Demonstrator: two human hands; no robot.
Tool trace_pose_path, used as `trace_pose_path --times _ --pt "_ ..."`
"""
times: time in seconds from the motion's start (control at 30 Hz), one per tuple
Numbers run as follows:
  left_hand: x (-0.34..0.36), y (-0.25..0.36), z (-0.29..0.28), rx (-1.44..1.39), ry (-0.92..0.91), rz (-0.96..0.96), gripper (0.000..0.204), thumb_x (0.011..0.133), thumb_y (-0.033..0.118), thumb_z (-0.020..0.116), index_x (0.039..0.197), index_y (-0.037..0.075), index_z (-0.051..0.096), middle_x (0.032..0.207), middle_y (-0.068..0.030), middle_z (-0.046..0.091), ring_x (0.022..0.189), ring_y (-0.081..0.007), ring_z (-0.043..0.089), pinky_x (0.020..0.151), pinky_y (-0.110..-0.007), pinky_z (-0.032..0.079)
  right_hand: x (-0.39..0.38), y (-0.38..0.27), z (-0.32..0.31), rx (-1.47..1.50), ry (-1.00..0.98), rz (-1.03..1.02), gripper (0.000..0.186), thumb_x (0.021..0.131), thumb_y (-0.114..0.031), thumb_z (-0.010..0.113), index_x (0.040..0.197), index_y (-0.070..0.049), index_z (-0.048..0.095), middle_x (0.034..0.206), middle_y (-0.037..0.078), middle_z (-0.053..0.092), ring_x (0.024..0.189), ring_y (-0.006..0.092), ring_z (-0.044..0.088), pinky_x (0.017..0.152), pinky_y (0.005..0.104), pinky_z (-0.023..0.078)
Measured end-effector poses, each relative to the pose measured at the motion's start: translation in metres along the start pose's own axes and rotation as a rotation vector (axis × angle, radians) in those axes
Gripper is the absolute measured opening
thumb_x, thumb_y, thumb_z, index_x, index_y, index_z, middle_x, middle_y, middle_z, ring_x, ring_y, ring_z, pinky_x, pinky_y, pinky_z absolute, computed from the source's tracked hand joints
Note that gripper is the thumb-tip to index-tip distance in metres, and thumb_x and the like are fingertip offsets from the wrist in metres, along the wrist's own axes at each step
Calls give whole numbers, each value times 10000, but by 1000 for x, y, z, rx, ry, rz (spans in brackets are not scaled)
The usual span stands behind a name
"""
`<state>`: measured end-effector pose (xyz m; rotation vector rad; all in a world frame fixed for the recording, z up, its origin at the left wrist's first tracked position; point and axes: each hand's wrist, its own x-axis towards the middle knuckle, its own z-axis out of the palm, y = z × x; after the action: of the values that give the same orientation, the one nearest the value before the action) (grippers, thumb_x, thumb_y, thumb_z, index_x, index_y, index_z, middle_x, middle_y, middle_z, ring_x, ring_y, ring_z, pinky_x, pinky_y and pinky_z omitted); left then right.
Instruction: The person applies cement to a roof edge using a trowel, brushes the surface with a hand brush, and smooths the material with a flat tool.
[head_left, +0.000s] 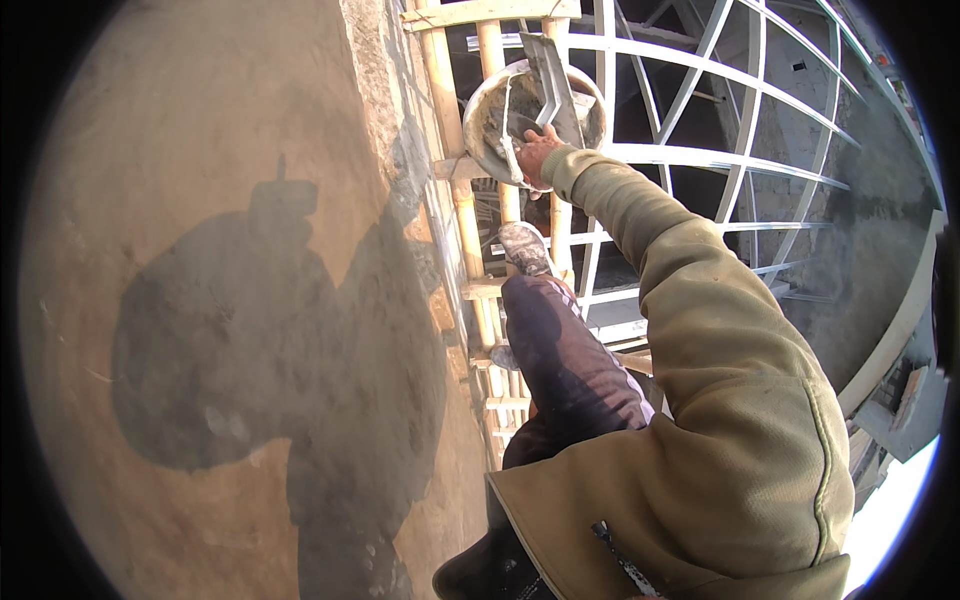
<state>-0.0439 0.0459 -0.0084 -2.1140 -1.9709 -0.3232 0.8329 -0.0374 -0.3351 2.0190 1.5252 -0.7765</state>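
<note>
My right hand (538,158) reaches out to a round bucket (482,150) of grey-brown mortar standing on the bamboo poles. Its fingers are curled at the near rim, around the pale, mortar-caked bucket handle (507,110). A finger lies close to the angled grip of a flat metal plastering trowel (550,75); whether it touches is hard to tell. The trowel stands tilted on edge in the bucket, its blade rising above the far rim. My left hand is out of the picture.
A tan plastered wall (230,520), with my shadow on it, rises at left. Bamboo scaffold poles (465,225) with gaps run along it, under my shoe (525,248). To the right, a white metal lattice (690,155) spans a deep dark opening.
</note>
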Motion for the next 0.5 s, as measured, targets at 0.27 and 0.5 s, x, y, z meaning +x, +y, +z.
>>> trace_pose_path --times 0.27,0.5 --pt "-30 -20 -16 25 32 24 708 1075 488 537 1542 -38 455 1489 -279 551 1319 -440 582 1116 -485 477 -19 16 34 388 952 172 239 998 -270 608 997 -82 755 1063 139 754 1020 345 677 931 442 518" --pt "-61 -33 -36 -389 -9 -310 726 1095 502 532 1542 -64 452 1503 -254 547 1318 -369 578 1125 -444 461 -169 7 4 1863 1361 309 384 1126 -359 530 1181 20 559 1028 173 697 761 242 762 585 318 640"
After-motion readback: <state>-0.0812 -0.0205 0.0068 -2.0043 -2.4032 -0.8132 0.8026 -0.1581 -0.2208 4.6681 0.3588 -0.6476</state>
